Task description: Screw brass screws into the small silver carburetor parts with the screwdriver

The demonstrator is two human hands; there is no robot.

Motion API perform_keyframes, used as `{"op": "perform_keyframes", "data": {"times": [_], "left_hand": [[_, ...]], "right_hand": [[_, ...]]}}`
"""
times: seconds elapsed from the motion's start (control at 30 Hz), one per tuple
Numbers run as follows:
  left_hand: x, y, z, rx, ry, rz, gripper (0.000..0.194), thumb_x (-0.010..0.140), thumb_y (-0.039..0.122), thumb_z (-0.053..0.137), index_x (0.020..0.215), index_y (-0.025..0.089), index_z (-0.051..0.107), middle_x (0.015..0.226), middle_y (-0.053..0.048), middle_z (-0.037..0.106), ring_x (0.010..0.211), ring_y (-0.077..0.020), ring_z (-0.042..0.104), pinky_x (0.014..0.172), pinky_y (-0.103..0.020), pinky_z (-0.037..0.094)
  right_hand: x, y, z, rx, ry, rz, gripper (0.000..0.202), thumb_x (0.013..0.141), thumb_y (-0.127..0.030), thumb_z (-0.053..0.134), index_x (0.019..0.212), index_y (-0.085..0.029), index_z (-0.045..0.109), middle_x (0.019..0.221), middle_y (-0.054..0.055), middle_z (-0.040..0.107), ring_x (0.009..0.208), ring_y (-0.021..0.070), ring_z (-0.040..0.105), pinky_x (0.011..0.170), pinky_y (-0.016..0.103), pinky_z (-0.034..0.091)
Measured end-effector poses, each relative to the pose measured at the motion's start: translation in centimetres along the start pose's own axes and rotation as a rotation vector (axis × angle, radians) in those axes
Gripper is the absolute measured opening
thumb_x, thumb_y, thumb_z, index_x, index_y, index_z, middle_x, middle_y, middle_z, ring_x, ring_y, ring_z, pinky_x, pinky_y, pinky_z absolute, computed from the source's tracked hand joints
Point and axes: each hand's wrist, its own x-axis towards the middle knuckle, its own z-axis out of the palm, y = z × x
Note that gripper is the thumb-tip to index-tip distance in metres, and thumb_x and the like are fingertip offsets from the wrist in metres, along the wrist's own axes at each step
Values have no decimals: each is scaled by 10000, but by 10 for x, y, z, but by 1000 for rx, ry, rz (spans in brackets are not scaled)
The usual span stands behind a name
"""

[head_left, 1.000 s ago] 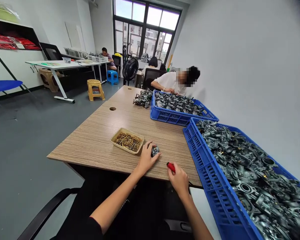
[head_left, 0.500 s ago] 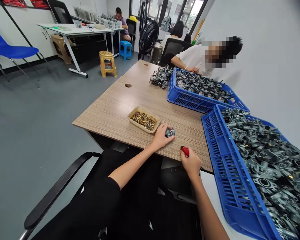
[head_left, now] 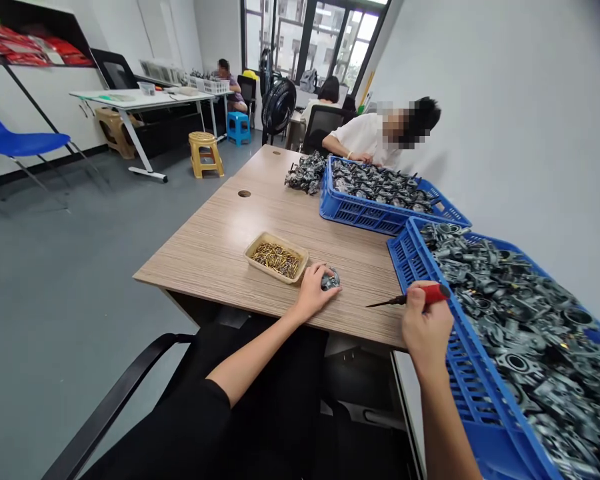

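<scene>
Fingers of my left hand point(head_left: 314, 291) are wrapped round a small grey metal part point(head_left: 331, 279) on the wood-grain table point(head_left: 205, 247). Just left of that hand stands a cream tray point(head_left: 254, 265) of small brass pieces point(head_left: 276, 259). My right hand point(head_left: 427, 327) grips a screwdriver by its red handle point(head_left: 434, 293), and the dark shaft point(head_left: 387, 302) points left over the table's right part. This hand is beside the near blue crate point(head_left: 414, 253), which is full of grey metal parts point(head_left: 510, 300).
Behind stands another blue crate point(head_left: 350, 212) of metal parts, with a pile of parts point(head_left: 306, 172) on its left. A person in a white shirt point(head_left: 367, 133) leans at the far side. The chair's black armrest point(head_left: 125, 393) is at my left.
My right hand has moved right and turned, so the screwdriver's shaft now shows pointing left. My left hand stays round the metal part. The camera view has shifted.
</scene>
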Motion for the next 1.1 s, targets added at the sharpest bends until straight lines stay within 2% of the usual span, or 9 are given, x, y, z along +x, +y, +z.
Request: {"op": "perform_keyframes", "data": {"times": [0.13,0.27,0.47,0.83,1.1], "left_hand": [[-3,3,2,51,-59,69,341,771,229,823,1057,224,638,1384,-118,559,1345,-299,491,1153,-483,396],[-5,5,2,82,-107,101,338,782,208,804,1078,233,643,1422,-111,551,1356,-303,483,1163,-507,390],[-5,7,2,99,-125,104,324,799,216,794,1086,229,645,1443,-116,542,1362,-307,481,1160,-528,393],[-6,9,1,102,-106,107,339,785,194,799,1081,221,636,1434,-106,543,1351,-284,479,1160,-491,393],[-6,7,2,109,-103,94,349,781,192,800,1088,224,636,1440,-102,537,1348,-283,481,1159,-490,390]], "right_hand": [[6,2,-13,196,-85,74,336,954,-533,577,974,-200,621,855,33,618,782,200,581,758,339,455],[7,1,-14,228,-148,49,286,907,-488,661,996,-216,654,937,40,662,863,210,624,840,347,481],[9,-6,-14,189,-276,33,258,931,-463,618,1002,-217,647,977,61,696,921,228,650,900,352,486],[13,1,-22,218,-549,-59,200,950,-352,577,1099,-234,641,1087,58,703,1008,232,662,941,346,483],[13,2,-26,219,-620,-61,204,937,-322,570,1105,-235,648,1130,71,700,1073,247,652,979,382,478]]}}
